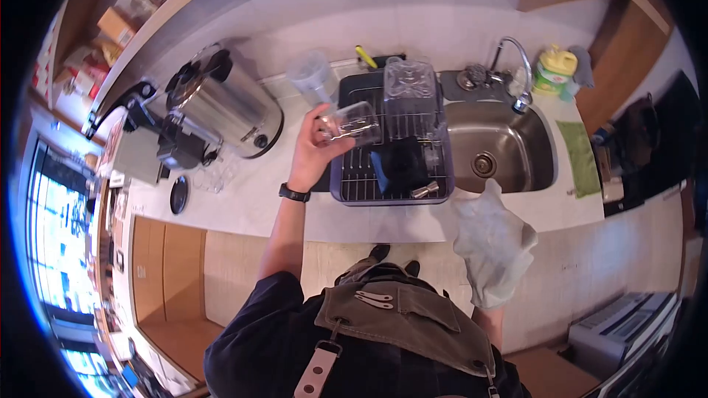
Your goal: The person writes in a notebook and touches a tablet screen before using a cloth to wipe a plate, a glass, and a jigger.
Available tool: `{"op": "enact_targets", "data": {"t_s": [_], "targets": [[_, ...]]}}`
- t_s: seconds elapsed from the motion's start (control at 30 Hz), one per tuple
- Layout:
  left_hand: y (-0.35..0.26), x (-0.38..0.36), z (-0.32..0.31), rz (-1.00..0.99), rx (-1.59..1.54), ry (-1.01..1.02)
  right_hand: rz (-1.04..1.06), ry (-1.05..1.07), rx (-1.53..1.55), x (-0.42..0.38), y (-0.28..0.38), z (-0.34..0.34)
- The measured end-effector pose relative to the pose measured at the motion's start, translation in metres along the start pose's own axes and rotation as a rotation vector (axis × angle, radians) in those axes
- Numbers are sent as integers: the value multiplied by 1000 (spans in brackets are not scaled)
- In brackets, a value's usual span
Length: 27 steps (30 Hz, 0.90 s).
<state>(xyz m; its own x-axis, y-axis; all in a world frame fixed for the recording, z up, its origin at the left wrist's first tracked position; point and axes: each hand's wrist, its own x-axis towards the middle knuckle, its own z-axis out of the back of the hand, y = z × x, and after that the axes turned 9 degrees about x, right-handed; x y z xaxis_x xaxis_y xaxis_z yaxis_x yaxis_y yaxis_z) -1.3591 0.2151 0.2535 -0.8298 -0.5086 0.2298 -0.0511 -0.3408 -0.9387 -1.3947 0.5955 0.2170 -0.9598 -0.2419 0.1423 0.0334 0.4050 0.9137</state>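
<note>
A clear glass (355, 124) is gripped in my left hand (316, 149), tilted on its side over the left part of the dish rack (391, 199). A pale cloth (490, 243) hangs from my right hand, in front of the counter edge below the sink; it covers the fingers, and only the wrist shows beneath it. In the rack are clear containers (410, 81) at the back, a black item (399, 166) and a small metal piece (424, 191) at the front.
Right of the rack is a metal sink (501, 140) with a faucet (525, 81). A yellow bottle (554, 70) and green cloth (580, 156) lie beyond. To the left stand a clear pitcher (311, 77), a steel urn (225, 107) and a black oval object (179, 194).
</note>
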Motion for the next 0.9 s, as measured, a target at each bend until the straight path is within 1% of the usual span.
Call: {"op": "enact_targets", "data": {"t_s": [0.07, 0.1, 0.13, 0.2, 0.27, 0.33, 0.4, 0.47, 0.5, 0.57, 0.6, 0.63, 0.73, 0.77, 0.83, 0.9], "targets": [[-18, -14, -8, 107, -279, 30, 96, 99, -39, 19, -12, -15], [-15, -19, -12, 101, -324, 88, 184, 165, -86, 30, -22, -26], [-12, -25, -16, 95, -363, 139, 277, 223, -121, 41, -33, -39], [-24, -45, -27, 190, -546, 215, 549, 389, -289, 65, -58, -68], [-25, -66, -40, 354, -775, 208, 775, 537, -396, 76, -77, -102], [-44, -83, -40, 479, -932, 173, 875, 660, -409, 74, -90, -135], [-16, -97, -29, 441, -763, -100, 777, 639, -221, 60, -116, -159], [3, -106, -19, 115, -397, -410, 690, 656, -16, 46, -155, -167], [-12, -118, -13, 94, -443, -507, 651, 628, 68, 38, -176, -174], [-22, -139, 20, -100, -46, -621, 582, 526, -57, 20, -204, -189], [-25, -150, 37, -187, 156, -658, 409, 551, 18, 12, -207, -202], [-20, -159, 58, -234, 310, -631, 237, 556, 94, 4, -211, -215], [-11, -183, 123, -514, 907, -520, -756, 759, 685, -13, -228, -249], [-8, -190, 141, -622, 1013, -460, -879, 793, 598, -31, -231, -269], [-1, -220, 176, -744, 1026, -191, -845, 1096, 394, -64, -224, -282], [5, -252, 204, -833, 1028, 82, -779, 1346, 275, -92, -206, -305]]}}
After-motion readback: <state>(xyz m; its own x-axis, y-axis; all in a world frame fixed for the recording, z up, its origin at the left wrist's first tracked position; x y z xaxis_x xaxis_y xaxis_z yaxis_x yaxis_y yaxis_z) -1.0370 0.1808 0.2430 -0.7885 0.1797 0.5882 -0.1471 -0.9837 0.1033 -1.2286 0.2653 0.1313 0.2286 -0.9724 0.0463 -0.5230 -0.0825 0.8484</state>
